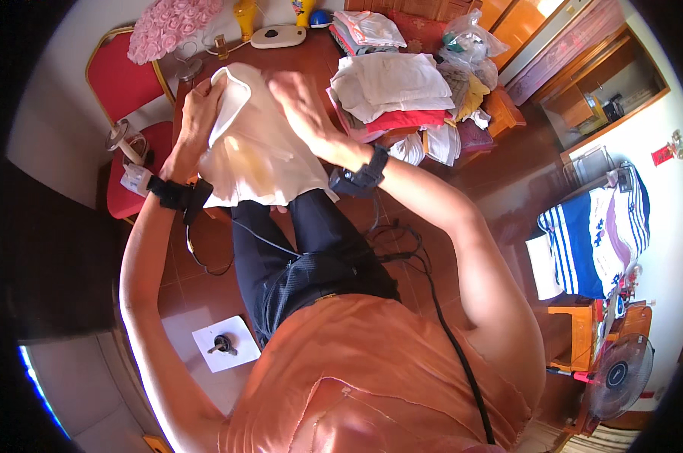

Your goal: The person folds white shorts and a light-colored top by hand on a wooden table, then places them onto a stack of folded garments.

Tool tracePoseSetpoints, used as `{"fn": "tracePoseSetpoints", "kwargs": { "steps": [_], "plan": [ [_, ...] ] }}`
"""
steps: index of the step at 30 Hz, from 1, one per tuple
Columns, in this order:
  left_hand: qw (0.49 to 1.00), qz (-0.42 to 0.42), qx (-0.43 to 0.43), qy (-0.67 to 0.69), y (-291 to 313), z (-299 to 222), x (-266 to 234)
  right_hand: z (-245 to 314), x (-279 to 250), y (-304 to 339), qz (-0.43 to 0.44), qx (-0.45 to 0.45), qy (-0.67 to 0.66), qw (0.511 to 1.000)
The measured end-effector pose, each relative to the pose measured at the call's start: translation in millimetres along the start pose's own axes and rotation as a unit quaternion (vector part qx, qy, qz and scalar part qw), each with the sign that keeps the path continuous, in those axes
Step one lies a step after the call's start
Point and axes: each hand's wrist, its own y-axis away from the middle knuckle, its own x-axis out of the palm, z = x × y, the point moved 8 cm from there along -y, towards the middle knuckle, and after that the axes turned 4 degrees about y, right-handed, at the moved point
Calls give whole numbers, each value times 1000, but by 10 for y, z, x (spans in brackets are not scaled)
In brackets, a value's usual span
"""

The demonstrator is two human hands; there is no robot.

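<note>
A white piece of cloth (pixel 262 147), perhaps a garment, hangs in front of my thighs, its lower edge above my dark trousers. Its upper left edge is pinched in my left hand (pixel 199 113), where the fabric folds over. My right hand (pixel 298 102) is at the cloth's upper right side, smeared by motion, so its fingers cannot be made out. Each wrist wears a black strap with a small device, the left one (pixel 181 195) and the right one (pixel 360 174).
Folded clothes (pixel 390 83) are stacked on the dark red table (pixel 311 57). Pink flowers (pixel 172 26) and a white oval device (pixel 278 36) stand behind. A red chair (pixel 126 83) is at the left, a fan (pixel 619 375) at the lower right. Black cables (pixel 439 302) hang beside me.
</note>
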Motion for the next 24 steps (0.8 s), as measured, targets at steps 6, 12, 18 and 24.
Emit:
{"fn": "tracePoseSetpoints", "kwargs": {
  "steps": [6, 12, 18, 24],
  "plan": [
    [988, 61, -43, 135, 72, 316, 562, -198, 295, 282, 173, 144, -119, 967],
    [964, 134, -64, 223, 165, 328, 640, -577, 135, 242, 167, 185, -360, 899],
    [994, 71, 10, 80, 212, 100, 300, -795, -268, -113, 106, 107, -245, 958],
    [998, 36, 20, 43, 210, -66, 176, -321, -365, -241, 144, 82, -183, 969]
  ]
}}
